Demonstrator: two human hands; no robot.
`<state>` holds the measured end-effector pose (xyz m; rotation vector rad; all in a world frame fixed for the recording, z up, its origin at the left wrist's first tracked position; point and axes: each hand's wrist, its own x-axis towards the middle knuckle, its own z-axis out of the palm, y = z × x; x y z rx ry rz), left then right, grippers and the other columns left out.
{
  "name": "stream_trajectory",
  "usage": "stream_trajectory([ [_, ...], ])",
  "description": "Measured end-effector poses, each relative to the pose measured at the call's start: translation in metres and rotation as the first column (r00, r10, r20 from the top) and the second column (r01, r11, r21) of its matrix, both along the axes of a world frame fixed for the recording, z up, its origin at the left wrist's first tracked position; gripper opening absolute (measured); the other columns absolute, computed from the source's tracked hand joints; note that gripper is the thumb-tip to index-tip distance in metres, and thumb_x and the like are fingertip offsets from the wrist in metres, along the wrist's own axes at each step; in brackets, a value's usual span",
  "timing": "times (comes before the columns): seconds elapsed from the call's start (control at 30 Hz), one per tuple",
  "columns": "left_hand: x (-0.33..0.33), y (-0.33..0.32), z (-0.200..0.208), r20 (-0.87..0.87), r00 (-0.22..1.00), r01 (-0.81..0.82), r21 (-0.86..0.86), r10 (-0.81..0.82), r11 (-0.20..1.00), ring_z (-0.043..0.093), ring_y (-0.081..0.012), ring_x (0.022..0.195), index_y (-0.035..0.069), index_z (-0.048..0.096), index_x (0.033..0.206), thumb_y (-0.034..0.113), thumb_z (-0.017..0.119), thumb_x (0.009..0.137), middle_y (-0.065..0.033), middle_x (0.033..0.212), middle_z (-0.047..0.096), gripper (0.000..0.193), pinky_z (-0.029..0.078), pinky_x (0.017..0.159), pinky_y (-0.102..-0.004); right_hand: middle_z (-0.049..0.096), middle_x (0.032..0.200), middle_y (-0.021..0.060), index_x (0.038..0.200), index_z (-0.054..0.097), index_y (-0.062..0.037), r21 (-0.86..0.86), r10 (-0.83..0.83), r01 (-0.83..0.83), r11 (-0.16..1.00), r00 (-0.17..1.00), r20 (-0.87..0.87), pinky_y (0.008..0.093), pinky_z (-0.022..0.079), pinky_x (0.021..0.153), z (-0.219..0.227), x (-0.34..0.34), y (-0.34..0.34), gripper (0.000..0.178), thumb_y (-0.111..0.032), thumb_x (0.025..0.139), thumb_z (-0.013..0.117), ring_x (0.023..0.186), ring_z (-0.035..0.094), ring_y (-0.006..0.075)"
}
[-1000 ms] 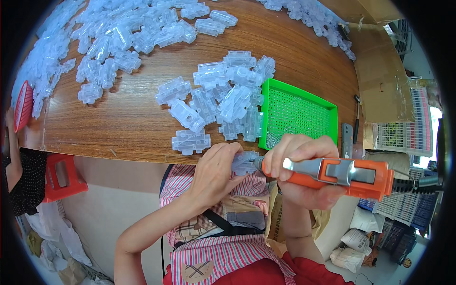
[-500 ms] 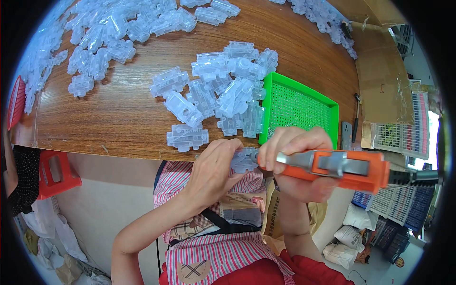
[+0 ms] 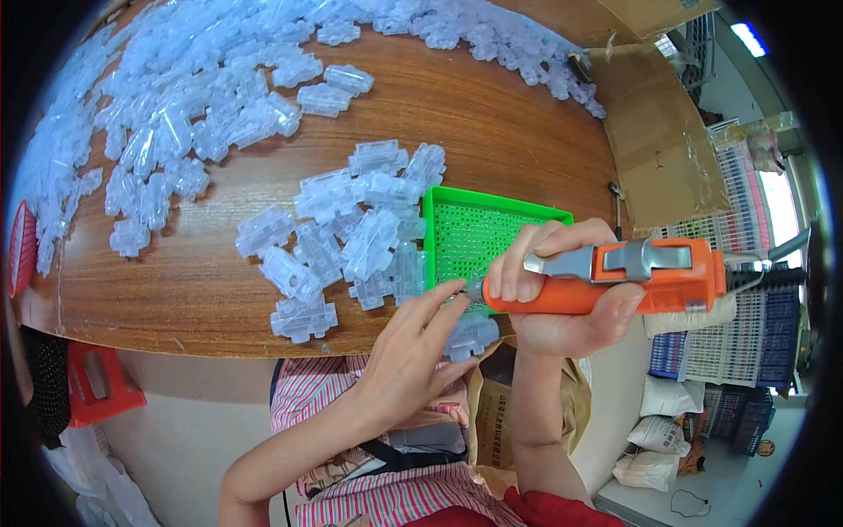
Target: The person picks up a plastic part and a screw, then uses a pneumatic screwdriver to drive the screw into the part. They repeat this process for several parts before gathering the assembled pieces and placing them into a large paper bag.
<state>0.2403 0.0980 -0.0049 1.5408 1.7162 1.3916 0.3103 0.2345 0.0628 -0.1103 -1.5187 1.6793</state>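
My right hand [image 3: 562,290] is wrapped around an orange and silver power screwdriver [image 3: 650,274], lying nearly level with its tip pointing left. That tip is over the near left corner of a green perforated tray [image 3: 499,200], which holds small metal pieces, likely screws. My left hand [image 3: 406,356] has its index and middle fingertips right by the tip; whether they pinch a screw is hidden. Its thumb rests against a clear plastic casing [image 3: 471,336] at the table's front edge, below the tip. Left of the tray lies a loose cluster of similar clear casings [image 3: 369,241].
A large heap of clear casings [image 3: 193,88] covers the far left and back of the wooden table [image 3: 492,114]. Cardboard [image 3: 659,132] stands along the right side. A red stool [image 3: 101,386] is on the floor at left, with white sacks [image 3: 659,435] at lower right.
The view has shifted, so the table sits lower and further left. The screwdriver tip has gone from beside the casing to the tray's near corner, and my left fingertips have followed it.
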Motion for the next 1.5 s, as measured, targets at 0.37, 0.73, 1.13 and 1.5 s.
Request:
stream_trajectory([
  [0.37, 0.0, 0.002, 0.018, 0.118, 0.993, 0.024, -0.198, 0.0, 0.98, 0.054, -0.0345, 0.106, -0.002, 0.052, 0.13, 0.012, 0.081, 0.069, -0.0237, 0.135, 0.047, 0.069, 0.046, 0.093, -0.0419, 0.051, 0.066, 0.0086, 0.098, 0.051, 0.0018, -0.07, -0.202, 0.202, 0.977, 0.979, 0.004, 0.0323, 0.045, 0.05, -0.025, 0.008, 0.011, 0.068, -0.066, 0.089, 0.049, 0.055, 0.05, 0.0174],
  [0.73, 0.009, -0.046, -0.033, -0.088, 0.965, -0.256, -0.114, 0.246, 0.96, 0.057, -0.0287, 0.1, 0.003, 0.048, 0.131, 0.008, 0.085, 0.064, -0.0127, 0.108, 0.059, 0.077, 0.048, 0.087, -0.0384, 0.047, 0.063, 0.0072, 0.096, 0.05, -0.0006, -0.037, -0.278, 0.286, 0.958, 0.949, 0.148, 0.0306, 0.043, 0.049, -0.051, -0.003, 0.016, 0.058, -0.058, 0.09, 0.052, 0.052, 0.046, 0.015],
  [1.13, 0.005, -0.045, -0.041, -0.053, 0.959, -0.283, -0.112, 0.278, 0.953, 0.06, -0.0279, 0.099, 0.004, 0.046, 0.132, 0.008, 0.084, 0.067, -0.0134, 0.108, 0.06, 0.075, 0.05, 0.086, -0.0379, 0.049, 0.064, 0.0083, 0.098, 0.052, 0.0002, 0.043, -0.239, 0.235, 0.971, 0.961, 0.141, 0.0315, 0.042, 0.049, -0.054, -0.001, 0.014, 0.062, -0.061, 0.089, 0.052, 0.053, 0.047, 0.0156],
  [1.5, 0.006, -0.045, -0.047, 0.0, 0.954, -0.298, -0.07, 0.298, 0.952, 0.059, -0.0291, 0.101, 0.002, 0.045, 0.128, 0.006, 0.083, 0.065, -0.0133, 0.108, 0.061, 0.074, 0.048, 0.089, -0.0381, 0.059, 0.079, 0.0113, 0.098, 0.058, 0.0002, -0.055, 0.211, -0.206, 0.977, 0.974, 0.084, 0.0376, 0.048, 0.065, -0.001, 0.023, -0.049, 0.023, 0.004, 0.077, 0.065, 0.07, 0.055, 0.0221],
])
